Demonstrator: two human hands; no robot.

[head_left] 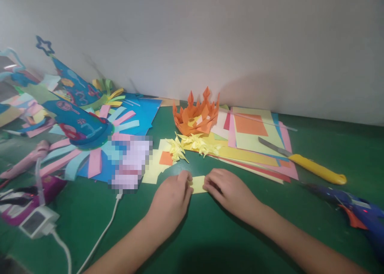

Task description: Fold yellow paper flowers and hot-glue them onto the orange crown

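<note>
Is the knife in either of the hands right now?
No, the knife lies to the right, its blade over colored paper, while the left hand and right hand hold a small yellow paper.

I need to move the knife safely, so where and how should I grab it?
Best by the middle of its yellow handle, probably with your right hand from above and the right, once it frees the yellow paper. The knife points its blade leftward and away, over the papers, while the handle angles right. Avoid the blue glue gun on the handle's near side.
</note>
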